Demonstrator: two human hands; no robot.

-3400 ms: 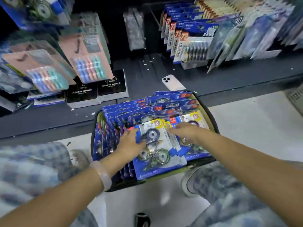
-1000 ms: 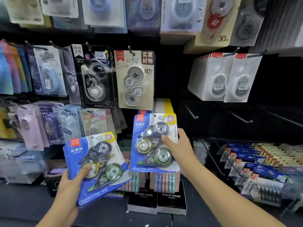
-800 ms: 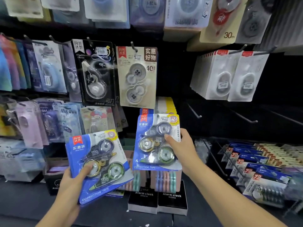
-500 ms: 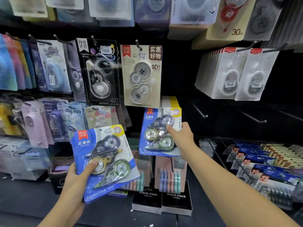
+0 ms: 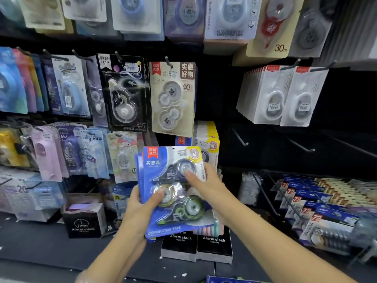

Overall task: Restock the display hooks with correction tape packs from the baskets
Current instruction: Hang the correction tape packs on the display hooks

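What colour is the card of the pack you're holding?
Blue, with a yellow corner; the pack shows in the head view.

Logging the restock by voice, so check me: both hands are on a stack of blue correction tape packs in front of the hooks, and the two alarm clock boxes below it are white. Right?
Not quite. In the head view the left hand and right hand do hold the stack of blue correction tape packs, but the two alarm clock boxes below it are black with white lettering, not white.

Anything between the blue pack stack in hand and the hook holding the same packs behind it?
Nothing visible does. The blue pack stack, held by the left hand and right hand, sits just in front of the hung matching packs; that hook's tip is hidden.
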